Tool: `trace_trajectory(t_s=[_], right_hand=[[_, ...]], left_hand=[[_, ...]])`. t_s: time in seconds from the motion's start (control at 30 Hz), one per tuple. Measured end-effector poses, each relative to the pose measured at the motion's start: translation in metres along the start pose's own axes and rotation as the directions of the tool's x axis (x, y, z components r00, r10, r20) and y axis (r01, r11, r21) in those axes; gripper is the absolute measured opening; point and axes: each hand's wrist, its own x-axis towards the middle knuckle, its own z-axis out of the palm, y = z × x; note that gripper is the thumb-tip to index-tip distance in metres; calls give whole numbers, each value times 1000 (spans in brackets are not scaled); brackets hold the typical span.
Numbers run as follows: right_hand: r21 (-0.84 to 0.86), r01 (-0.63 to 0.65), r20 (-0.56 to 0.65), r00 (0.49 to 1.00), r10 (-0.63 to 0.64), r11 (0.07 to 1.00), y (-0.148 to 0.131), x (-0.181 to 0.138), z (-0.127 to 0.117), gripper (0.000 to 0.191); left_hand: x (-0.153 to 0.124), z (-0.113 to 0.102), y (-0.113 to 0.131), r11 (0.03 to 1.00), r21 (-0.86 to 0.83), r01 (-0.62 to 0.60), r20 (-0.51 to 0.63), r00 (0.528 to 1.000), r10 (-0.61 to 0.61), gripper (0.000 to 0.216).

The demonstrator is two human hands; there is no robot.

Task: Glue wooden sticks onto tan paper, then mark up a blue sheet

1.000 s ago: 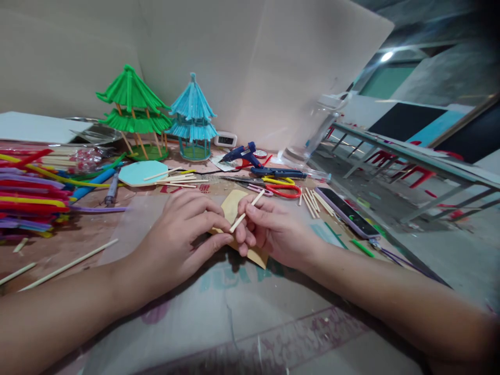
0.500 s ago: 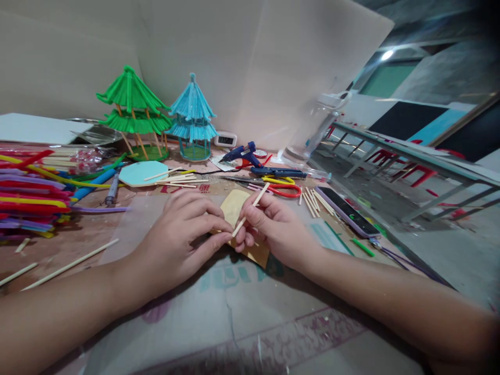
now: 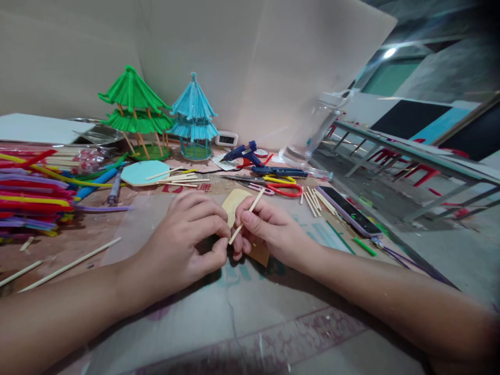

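Note:
A short, thin wooden stick (image 3: 255, 202) slants between the thumb and fingers of my right hand (image 3: 265, 224), its lower end pointing down to the left. The thumb and forefinger of my left hand (image 3: 199, 229) are pinched together right at that lower end. Whether they grip the tip or some tiny bit beside it is too small to tell. Beneath both hands lies a tan sheet (image 3: 234, 200), partly covered by my right hand.
Behind stand a green pagoda model (image 3: 135, 122) and a blue one (image 3: 193, 125). Around are a light-blue octagon (image 3: 142, 173), a glue gun (image 3: 242, 152), scissors (image 3: 287, 190), a phone (image 3: 347, 211), cut sticks (image 3: 312, 200) and coloured pipe cleaners (image 3: 35, 198). A clear jug (image 3: 312, 130) stands back right.
The stick's lower end has shifted slightly down and left with my right hand. My left fingertips have drawn back a little and curled tighter beside it.

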Motion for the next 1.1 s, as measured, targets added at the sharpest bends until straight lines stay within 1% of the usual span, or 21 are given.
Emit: trace_trajectory(t_s=[0.17, 0.27, 0.33, 0.4, 0.47, 0.5, 0.53, 0.57, 0.6, 0.63, 0.67, 0.7, 0.73, 0.8, 0.83, 0.87, 0.93, 1.0, 1.1], right_hand=[[-2, -12, 1, 1000, 12, 1000, -1, 2, -1, 38], [-21, -60, 3, 998, 60, 998, -2, -1, 0, 37], [-34, -104, -4, 995, 104, 994, -3, -4, 0, 36], [-19, -117, -21, 993, 117, 993, -4, -6, 0, 35], [33, -84, -39, 996, 85, 996, -4, -6, -2, 35], [63, -57, -47, 997, 60, 996, -4, -5, -4, 35], [90, -32, -54, 998, 37, 995, -4, -4, -6, 34], [109, -13, -57, 998, 20, 994, -4, -2, -7, 34], [119, 4, -61, 998, 4, 993, -4, -1, -9, 33], [122, 18, -60, 998, -10, 992, -4, 0, -10, 32], [122, 31, -59, 998, -24, 992, -4, 1, -10, 30], [123, 43, -56, 998, -37, 991, -4, 1, -11, 29], [128, 56, -51, 997, -50, 990, -5, 1, -10, 28], [154, 70, -32, 997, -66, 986, -6, 0, -9, 27], [170, 71, -20, 997, -69, 983, -7, -1, -8, 27], [182, 72, -8, 997, -72, 981, -7, -2, -7, 26], [191, 80, 16, 996, -84, 978, -6, -3, -6, 27], [178, 98, 28, 994, -104, 979, -4, -3, -5, 28], [143, 101, 33, 994, -107, 985, -1, -3, -5, 28]], left_hand=[[2, 0, 0, 999, 48, -22, 3, 1000, 22, 11], [4, -2, -9, 997, 67, -43, -10, 999, 44, 11], [7, -6, -17, 997, 74, 8, -42, 999, -5, 11], [8, -12, -22, 991, 65, 115, -90, 990, -108, 11], [7, -19, -15, 981, -6, 195, -124, 973, -194, 12], [6, -21, -7, 978, -71, 196, -123, 971, -204, 13], [4, -23, 3, 976, -144, 162, -97, 980, -176, 15], [2, -24, 14, 972, -221, 85, -52, 994, -99, 17], [0, -25, 24, 966, -256, -21, 7, 1000, 23, 14], [-2, -24, 33, 958, -272, -93, 98, 987, 123, 13], [-4, -23, 38, 962, -253, -101, 162, 976, 145, 21], [-5, -20, 39, 967, -236, -97, 66, 991, 116, 29], [-5, -18, 37, 976, -212, -40, -6, 999, 40, 26], [-4, -12, 26, 986, -156, 63, -47, 996, -71, 10], [-3, -10, 19, 983, -145, 112, -37, 992, -118, 9], [-2, -7, 13, 979, -150, 136, -13, 990, -140, 12], [-1, -5, 6, 971, -181, 157, 44, 988, -151, 18], [-1, -3, 5, 965, -212, 157, 88, 986, -142, 22], [-3, -2, 8, 959, -233, 162, 99, 985, -143, 18]])
